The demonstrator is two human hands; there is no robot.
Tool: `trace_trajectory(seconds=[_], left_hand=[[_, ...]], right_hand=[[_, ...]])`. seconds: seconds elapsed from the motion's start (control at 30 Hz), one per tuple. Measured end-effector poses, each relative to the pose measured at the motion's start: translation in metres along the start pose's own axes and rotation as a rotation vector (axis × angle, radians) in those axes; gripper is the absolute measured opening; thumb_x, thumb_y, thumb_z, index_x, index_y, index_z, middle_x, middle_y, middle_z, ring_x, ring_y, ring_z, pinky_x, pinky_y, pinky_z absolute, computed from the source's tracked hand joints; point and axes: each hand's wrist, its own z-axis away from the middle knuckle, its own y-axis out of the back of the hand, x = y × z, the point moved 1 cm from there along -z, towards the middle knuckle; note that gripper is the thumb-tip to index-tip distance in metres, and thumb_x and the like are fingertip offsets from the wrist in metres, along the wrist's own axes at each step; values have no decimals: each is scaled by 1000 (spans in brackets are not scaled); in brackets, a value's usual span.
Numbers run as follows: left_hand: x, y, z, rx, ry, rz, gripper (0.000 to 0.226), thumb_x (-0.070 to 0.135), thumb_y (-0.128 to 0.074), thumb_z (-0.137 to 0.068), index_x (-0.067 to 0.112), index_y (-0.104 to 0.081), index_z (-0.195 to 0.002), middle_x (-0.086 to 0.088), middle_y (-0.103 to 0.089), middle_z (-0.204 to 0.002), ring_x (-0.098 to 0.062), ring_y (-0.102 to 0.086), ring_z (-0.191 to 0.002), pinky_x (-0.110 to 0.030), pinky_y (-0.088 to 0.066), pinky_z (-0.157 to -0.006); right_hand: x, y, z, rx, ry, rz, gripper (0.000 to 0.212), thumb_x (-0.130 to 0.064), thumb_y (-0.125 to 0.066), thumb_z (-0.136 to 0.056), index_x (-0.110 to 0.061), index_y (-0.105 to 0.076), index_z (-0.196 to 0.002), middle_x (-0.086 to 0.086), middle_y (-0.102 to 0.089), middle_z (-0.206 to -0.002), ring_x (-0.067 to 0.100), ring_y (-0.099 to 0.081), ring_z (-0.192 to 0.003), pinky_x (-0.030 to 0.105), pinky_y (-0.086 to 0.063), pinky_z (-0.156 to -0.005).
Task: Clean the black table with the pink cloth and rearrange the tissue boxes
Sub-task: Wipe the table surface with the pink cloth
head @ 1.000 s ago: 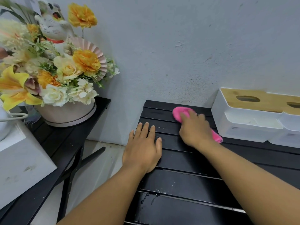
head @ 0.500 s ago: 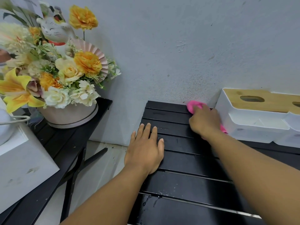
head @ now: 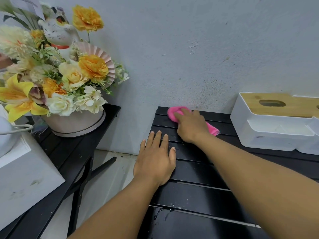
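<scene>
**Wiping stage, head view.** We see the right hand (head: 191,125) bent over the bunched pink cloth (head: 172,112). It grips the cloth and presses it onto the rear slats of the black counter (head: 198,197), close to the wall (head: 189,49). One end of the cloth trails out from under the palm.

The left hand (head: 155,161) lies flat on the slats near the counter's left edge, fingers straight and holding nothing. We judge that it braces the lean while the other arm reaches to the back.

The first box (head: 269,128) and second box (head: 315,135) stand side by side at the right end by the wall, apart from the cloth. We take this as parking them so that the left part can be wiped. The surface beneath them is probably uncleaned, and the rearranging has not begun.

Wet marks (head: 161,213) on a front slat suggest a damp cloth.

**Counts:**
- Hands: two.
- Cloth: one.
- Boxes: two, each white with a slotted wooden lid. The second is cut by the frame edge, so others may lie beyond it.
- Side counter (head: 77,149), at left: one, carrying one flower pot (head: 74,123) and one cat figure (head: 57,31).
</scene>
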Motion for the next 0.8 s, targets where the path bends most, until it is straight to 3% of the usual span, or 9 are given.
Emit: trace_trajectory(seconds=[0.1, 0.23, 0.4, 0.53, 0.67, 0.8], left_hand=[[0, 0, 0, 1, 2, 3, 60, 47, -16, -103, 22, -13, -158, 0, -5, -166, -18, 7, -153, -39, 1, -124], [0, 0, 0, 1, 3, 14, 60, 47, -15, -103, 22, -12, -158, 0, -4, -167, -17, 7, -153, -40, 1, -124], [1, 1, 1, 0, 0, 15, 60, 46, -16, -103, 22, -12, -158, 0, -4, -167, -18, 7, -153, -40, 1, -124], [0, 0, 1, -2, 1, 22, 60, 47, -16, -103, 22, -12, -158, 0, -4, -167, -17, 8, -153, -40, 0, -124], [0, 1, 1, 12, -1, 16, 60, 47, -17, -103, 22, -14, -158, 0, -5, -166, -17, 6, -153, -40, -1, -124], [0, 0, 1, 15, -1, 21, 60, 47, -17, -103, 23, -14, -158, 0, -6, -166, -17, 6, -153, -39, -1, -124]], right_hand=[[4, -1, -2, -31, 262, -18, 49, -25, -40, -99, -35, -38, -147, -4, -26, -160, 33, -40, -119, 44, -39, -99], [9, -4, -16, 9, 1, -6, 44, -21, -44, -94, -29, -48, -137, -2, -34, -154, 33, -39, -119, 41, -37, -94], [-2, -7, -27, -40, 298, -14, 48, -26, -38, -100, -34, -37, -148, -2, -29, -159, 32, -40, -118, 44, -38, -101], [-2, -8, -32, -16, 164, -2, 51, -22, -42, -96, -34, -40, -146, -4, -33, -156, 32, -41, -116, 41, -39, -96], [-9, -7, -34, -39, 454, -33, 48, -23, -39, -99, -36, -42, -145, -8, -32, -157, 29, -44, -109, 42, -40, -97], [-6, -8, -34, -3, 279, -28, 48, -24, -38, -99, -37, -41, -145, -5, -36, -155, 29, -42, -113, 41, -39, -95]])
